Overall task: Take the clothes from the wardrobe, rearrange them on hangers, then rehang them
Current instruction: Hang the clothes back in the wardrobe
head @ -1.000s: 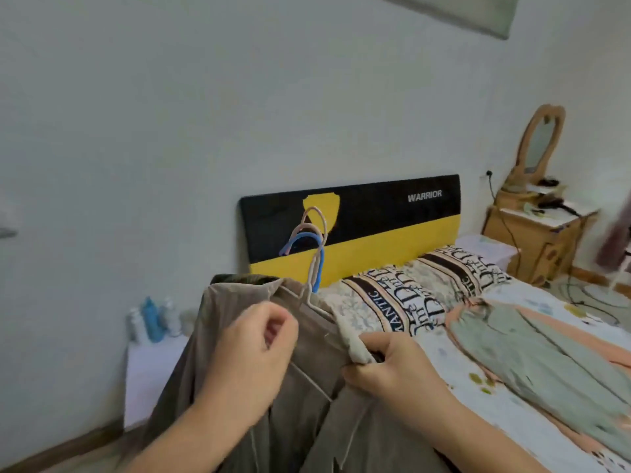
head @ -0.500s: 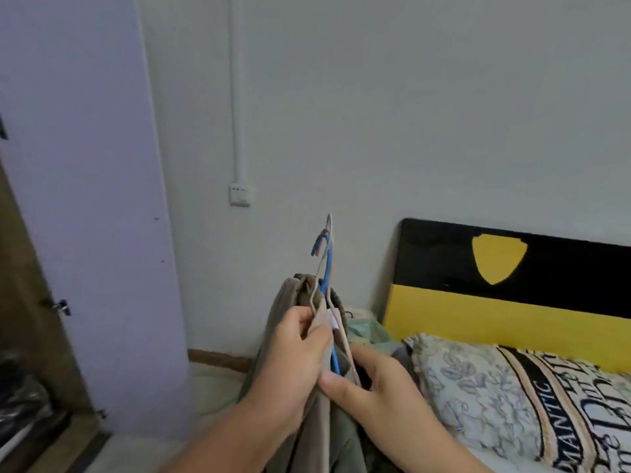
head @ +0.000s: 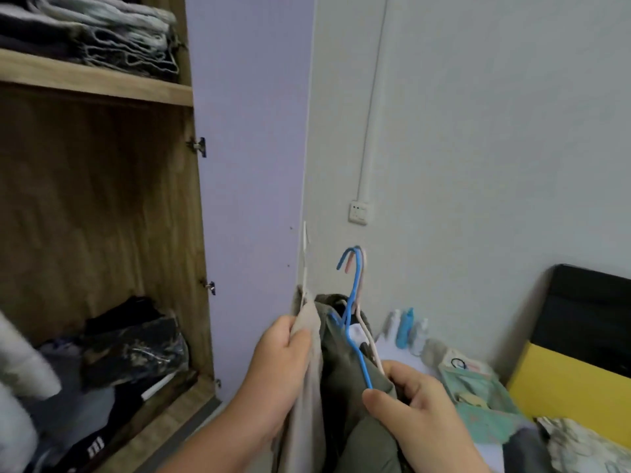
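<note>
While gripping, seemingly: left hand point(head: 276, 367) beige garment point(head: 304, 370), right hand point(head: 420, 407) hangers point(head: 355, 322).

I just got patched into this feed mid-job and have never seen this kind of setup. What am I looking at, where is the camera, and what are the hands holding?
There is no robot here: these are a person's two bare hands, filmed by one wide-angle camera worn on the head, looking forward and down. The left hand grips a beige garment near its top. The right hand pinches an olive-green garment together with the lower part of a blue hanger; a pale pink hanger sits right beside the blue one. On the left stands the open wardrobe, with folded clothes on its upper shelf and dark bundles at the bottom. To the right, small bottles stand against the wall, next to a black and yellow headboard.
</note>
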`<action>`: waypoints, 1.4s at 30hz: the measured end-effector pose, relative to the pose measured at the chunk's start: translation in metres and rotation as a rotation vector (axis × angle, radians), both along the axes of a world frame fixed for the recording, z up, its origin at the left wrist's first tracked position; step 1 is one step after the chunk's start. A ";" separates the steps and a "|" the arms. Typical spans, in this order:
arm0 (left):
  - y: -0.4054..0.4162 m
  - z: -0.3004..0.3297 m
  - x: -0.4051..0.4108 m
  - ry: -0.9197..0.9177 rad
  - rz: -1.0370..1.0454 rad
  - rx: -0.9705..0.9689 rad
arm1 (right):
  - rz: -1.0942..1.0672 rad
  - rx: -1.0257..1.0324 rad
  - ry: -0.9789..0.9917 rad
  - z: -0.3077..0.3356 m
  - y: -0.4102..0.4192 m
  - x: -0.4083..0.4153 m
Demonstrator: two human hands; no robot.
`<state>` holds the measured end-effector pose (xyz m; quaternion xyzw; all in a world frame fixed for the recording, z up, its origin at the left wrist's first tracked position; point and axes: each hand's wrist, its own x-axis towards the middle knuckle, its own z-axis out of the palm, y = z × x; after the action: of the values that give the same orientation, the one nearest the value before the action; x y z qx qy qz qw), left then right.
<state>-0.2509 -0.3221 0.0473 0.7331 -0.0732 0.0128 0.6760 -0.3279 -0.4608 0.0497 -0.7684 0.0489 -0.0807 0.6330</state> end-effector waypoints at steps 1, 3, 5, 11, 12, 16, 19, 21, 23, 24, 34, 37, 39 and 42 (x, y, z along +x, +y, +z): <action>0.012 0.001 0.012 -0.010 0.033 0.015 | 0.003 0.010 -0.005 0.004 0.003 0.008; 0.034 0.003 0.033 -0.014 0.063 0.000 | 0.011 0.032 -0.014 0.013 0.013 0.026; 0.049 0.006 0.049 0.002 0.070 -0.047 | 0.023 0.054 -0.018 0.018 0.028 0.044; 0.067 0.012 0.077 0.110 0.031 -0.182 | 0.062 -0.158 -0.048 0.014 0.096 0.099; 0.073 0.013 0.081 0.119 0.053 -0.178 | 0.064 -0.208 -0.057 0.011 0.106 0.107; 0.097 0.013 0.103 0.162 0.184 -0.164 | 0.132 -0.330 -0.082 0.003 0.134 0.137; 0.109 0.011 0.122 0.193 0.224 -0.201 | 0.204 -0.287 -0.098 0.000 0.145 0.161; 0.113 0.010 0.133 0.212 0.237 -0.278 | 0.242 -0.190 -0.094 0.000 0.146 0.179; 0.114 0.010 0.146 0.251 0.241 -0.377 | 0.290 -0.058 -0.057 0.001 0.144 0.198; 0.114 0.009 0.153 0.270 0.257 -0.406 | 0.316 0.012 -0.029 0.002 0.142 0.208; 0.119 0.018 0.214 0.186 0.538 -0.443 | 0.638 0.099 0.145 0.006 0.105 0.302; 0.115 0.019 0.224 0.131 0.597 -0.429 | 0.700 -0.162 0.056 0.004 0.119 0.311; 0.115 0.018 0.229 0.119 0.645 -0.413 | 0.704 -0.288 -0.019 0.004 0.133 0.314; 0.124 0.016 0.238 0.129 0.668 -0.391 | 0.688 -0.430 -0.168 0.002 0.151 0.320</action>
<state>-0.0132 -0.1983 0.0633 0.5734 0.2160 0.1997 0.7647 -0.0078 -0.3102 0.0520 -0.8455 -0.2805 0.0647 0.4498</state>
